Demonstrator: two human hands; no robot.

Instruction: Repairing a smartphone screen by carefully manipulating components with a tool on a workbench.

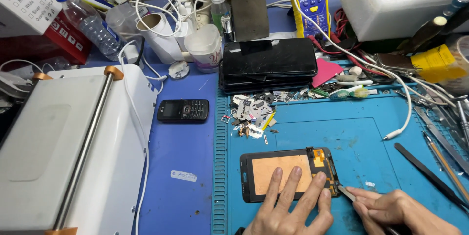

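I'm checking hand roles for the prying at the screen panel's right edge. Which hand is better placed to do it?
Right. The right hand holds the thin tool at the screen panel edge; the left hand lies flat on the panel.

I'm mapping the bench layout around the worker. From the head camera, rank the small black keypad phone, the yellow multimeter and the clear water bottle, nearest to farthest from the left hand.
1. The black keypad phone, on the blue mat up and left of the left hand.
2. The yellow multimeter, standing at the back, slightly right.
3. The water bottle, far back left corner.
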